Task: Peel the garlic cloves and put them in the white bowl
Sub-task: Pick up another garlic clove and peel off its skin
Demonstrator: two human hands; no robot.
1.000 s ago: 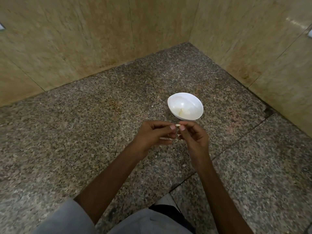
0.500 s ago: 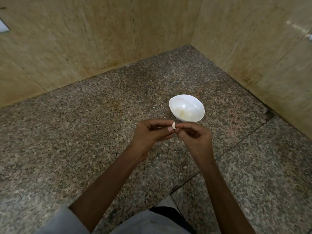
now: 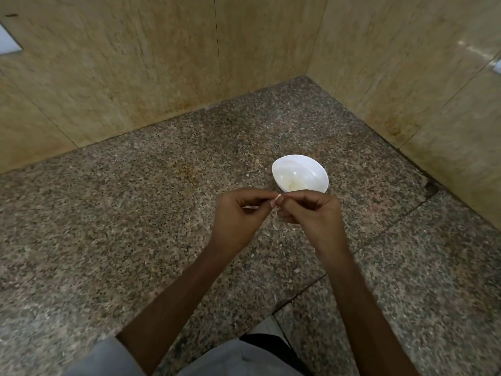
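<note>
A small pale garlic clove (image 3: pixel 278 197) shows between the fingertips of both hands, which meet just in front of the white bowl (image 3: pixel 282 165). My left hand (image 3: pixel 240 217) pinches the clove from the left with thumb and forefinger. From the right, my right hand (image 3: pixel 311 210) pinches it too, its fingers curled. The bowl stands on the speckled granite counter (image 3: pixel 135 213) and holds pale peeled garlic at its bottom. Most of the clove is hidden by the fingers.
Beige stone walls (image 3: pixel 162 63) enclose the counter at the back and right, forming a corner behind the bowl. Bits of garlic skin (image 3: pixel 275 227) lie on the granite under the hands. A seam (image 3: pixel 390 226) crosses the counter at the right.
Both hands stay together on the clove; the fingers have shifted slightly as they work it, and the view has tipped a little.
</note>
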